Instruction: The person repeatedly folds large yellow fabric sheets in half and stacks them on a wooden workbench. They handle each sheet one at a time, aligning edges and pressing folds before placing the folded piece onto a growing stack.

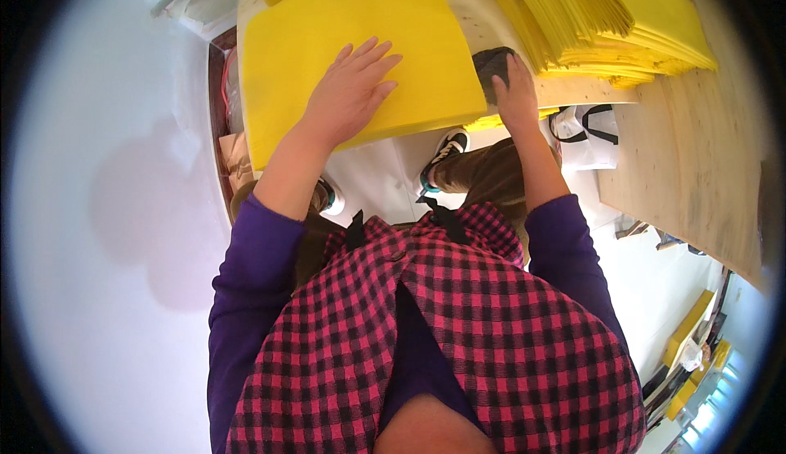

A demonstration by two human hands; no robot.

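A large yellow sheet of soft, fabric-like material (286,53) lies smooth on the table in front of me, its near edge folded over or thick like a stack. My left hand (352,90) rests flat on it, fingers stretched and apart. To the right of the sheet lies a small crumpled black piece (490,67), perhaps cloth or plastic. My right hand (517,100) touches its right side, with the thumb and forefinger apart and the other fingers partly hidden.
Tall piles of yellow sheets (565,4) stand at the far right of the wooden table (610,92). A pale wooden board (688,151) is at the right. Beneath are a white bag with black handles (589,149) and my shoe (444,155). A white wall (106,208) is on the left.
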